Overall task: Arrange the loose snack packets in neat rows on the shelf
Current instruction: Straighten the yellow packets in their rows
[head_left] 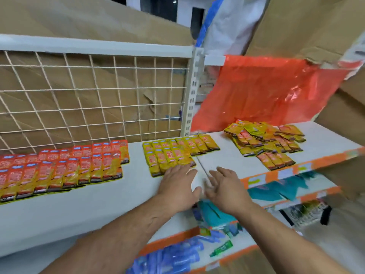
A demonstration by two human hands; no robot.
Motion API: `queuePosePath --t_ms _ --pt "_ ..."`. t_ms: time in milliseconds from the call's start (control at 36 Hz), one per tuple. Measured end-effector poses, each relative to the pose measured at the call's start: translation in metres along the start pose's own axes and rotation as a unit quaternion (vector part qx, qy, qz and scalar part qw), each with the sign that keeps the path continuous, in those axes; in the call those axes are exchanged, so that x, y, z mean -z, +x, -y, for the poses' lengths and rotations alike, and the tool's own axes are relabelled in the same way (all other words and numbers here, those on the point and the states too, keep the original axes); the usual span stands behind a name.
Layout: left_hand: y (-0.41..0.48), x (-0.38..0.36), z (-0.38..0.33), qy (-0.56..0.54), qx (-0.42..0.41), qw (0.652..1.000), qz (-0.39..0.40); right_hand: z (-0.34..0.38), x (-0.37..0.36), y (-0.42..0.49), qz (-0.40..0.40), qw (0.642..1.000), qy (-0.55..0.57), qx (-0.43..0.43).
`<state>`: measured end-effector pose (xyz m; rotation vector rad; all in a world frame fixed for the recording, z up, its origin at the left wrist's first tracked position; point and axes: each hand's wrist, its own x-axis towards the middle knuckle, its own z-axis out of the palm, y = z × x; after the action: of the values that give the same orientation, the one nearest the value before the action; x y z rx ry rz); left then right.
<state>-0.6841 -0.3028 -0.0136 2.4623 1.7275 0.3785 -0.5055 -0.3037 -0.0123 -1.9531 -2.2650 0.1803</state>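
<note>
Three packet groups lay on the shelf [110, 196]: red rows [59, 169], yellow rows [173, 155], loose pile [266, 141]. Left hand [177, 186] and right hand [227, 188] were spread, empty.

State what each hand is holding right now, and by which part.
Nothing is held. The left hand and right hand hover open and empty above the shelf, just in front of the yellow packets.

Three groups of snack packets lie on the shelf [217, 147]: red-orange packets [59, 169] in three overlapping rows, yellow packets [173, 153] in two rows, and one loose pile [266, 141]. Individual packets too overlapped to count exactly. Two hands.
</note>
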Motion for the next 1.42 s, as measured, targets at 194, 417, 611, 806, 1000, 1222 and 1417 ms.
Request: queuePosePath --t_ms 194,417,611,806,1000,1222,1417 --pt "0.027 -0.022 -0.091 -0.013 0.0 1.0 -0.006 -0.086 0.035 -0.027 -0.019 1.0 0.01 -0.012" --pt "0.064 -0.04 -0.154 -0.018 -0.021 0.999 0.019 -0.164 0.043 -0.03 -0.003 0.999 0.027 -0.044" --pt "0.124 -0.059 -0.179 -0.007 -0.054 0.998 0.039 -0.208 0.047 -0.008 -0.028 0.995 0.053 -0.08" --pt "0.211 -0.071 -0.187 -0.02 -0.077 0.997 0.022 -0.251 0.061 0.057 -0.024 0.994 0.047 -0.1" --pt "0.281 -0.08 -0.176 -0.045 -0.074 0.995 -0.049 -0.271 0.071 0.123 -0.049 0.993 0.057 -0.087" --pt "0.342 -0.092 -0.143 -0.003 0.014 0.996 -0.09 -0.286 0.07 0.192 -0.088 0.994 0.061 -0.038" --pt "0.365 -0.096 -0.138 0.065 0.109 0.985 -0.119 -0.304 0.068 0.246 -0.091 0.995 0.037 -0.025"
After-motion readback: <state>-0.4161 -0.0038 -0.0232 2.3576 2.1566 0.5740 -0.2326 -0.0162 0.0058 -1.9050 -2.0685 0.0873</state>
